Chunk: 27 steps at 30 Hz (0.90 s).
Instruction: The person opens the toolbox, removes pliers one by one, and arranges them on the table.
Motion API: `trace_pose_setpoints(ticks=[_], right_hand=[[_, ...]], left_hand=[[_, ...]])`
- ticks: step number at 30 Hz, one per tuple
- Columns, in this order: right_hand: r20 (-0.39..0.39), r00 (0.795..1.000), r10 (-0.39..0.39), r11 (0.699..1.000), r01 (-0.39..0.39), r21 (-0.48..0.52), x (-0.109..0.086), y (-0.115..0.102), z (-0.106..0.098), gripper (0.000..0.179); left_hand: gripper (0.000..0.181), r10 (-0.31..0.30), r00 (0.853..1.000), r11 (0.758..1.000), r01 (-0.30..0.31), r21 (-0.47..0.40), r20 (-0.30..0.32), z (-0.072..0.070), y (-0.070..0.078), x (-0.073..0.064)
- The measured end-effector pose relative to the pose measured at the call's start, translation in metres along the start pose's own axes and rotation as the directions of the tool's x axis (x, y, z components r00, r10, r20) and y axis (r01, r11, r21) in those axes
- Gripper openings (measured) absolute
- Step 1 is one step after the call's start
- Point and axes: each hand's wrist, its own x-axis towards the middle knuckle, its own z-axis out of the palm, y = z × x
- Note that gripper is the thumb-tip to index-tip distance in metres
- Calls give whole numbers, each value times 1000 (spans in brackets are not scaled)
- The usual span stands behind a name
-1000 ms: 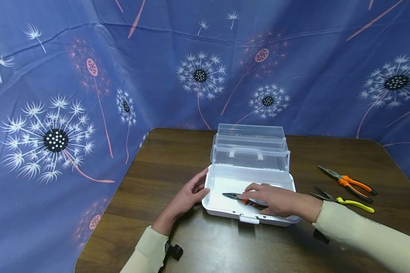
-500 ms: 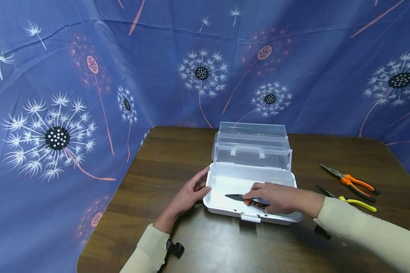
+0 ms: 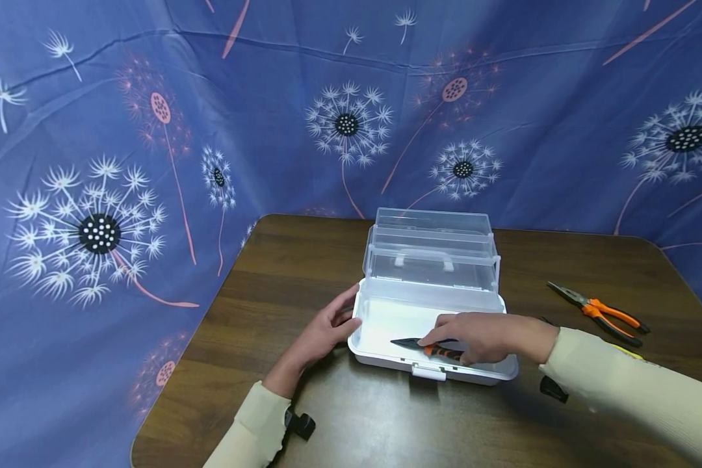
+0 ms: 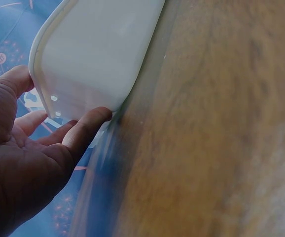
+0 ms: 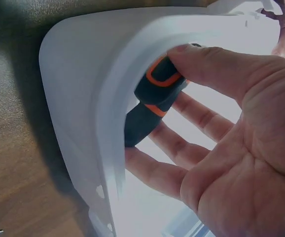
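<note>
A white toolbox (image 3: 380, 359) stands on the table with its translucent trays (image 3: 433, 270) folded up and back. My left hand (image 3: 322, 331) steadies the box's left end; in the left wrist view, the thumb lies over the rim and the fingers press against the outer wall (image 4: 93, 49). Inside the box, near its front wall, my right hand (image 3: 480, 337) grips long-nose pliers (image 3: 406, 342) by their black and orange handles, the nose pointing left. The right wrist view shows the thumb on one handle (image 5: 157, 89) and fingertips behind; the nose is hidden there.
To the right of the box lie orange-and-black long-nose pliers (image 3: 593, 308). Closer in, a yellow-handled tool (image 3: 627, 352) is mostly covered by my right sleeve (image 3: 597, 364). A blue dandelion-print cloth (image 3: 269, 130) hangs behind the wooden table (image 3: 257, 279).
The pliers in my right hand have shifted slightly right and nearer the front wall of the box. My right forearm now covers most of the yellow-handled tool. The left hand stays put.
</note>
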Motion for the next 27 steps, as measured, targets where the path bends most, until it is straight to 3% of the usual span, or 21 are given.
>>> trace_pose_setpoints(ticks=[9, 20, 27], right_hand=[[-23, 1000, -6, 998, 8, 59, -10, -6, -6, 67], [-177, 977, -123, 984, 143, 108, -45, -13, -21, 68], [-245, 967, -65, 991, 91, 95, -70, -16, -38, 71]], left_hand=[[69, 3, 1000, 1000, -3, -9, 2, 0, 2, 1], [70, -2, 1000, 1000, 2, -12, 2, 0, 0, 1], [70, -24, 1000, 1000, 24, 11, -9, 0, 0, 1]])
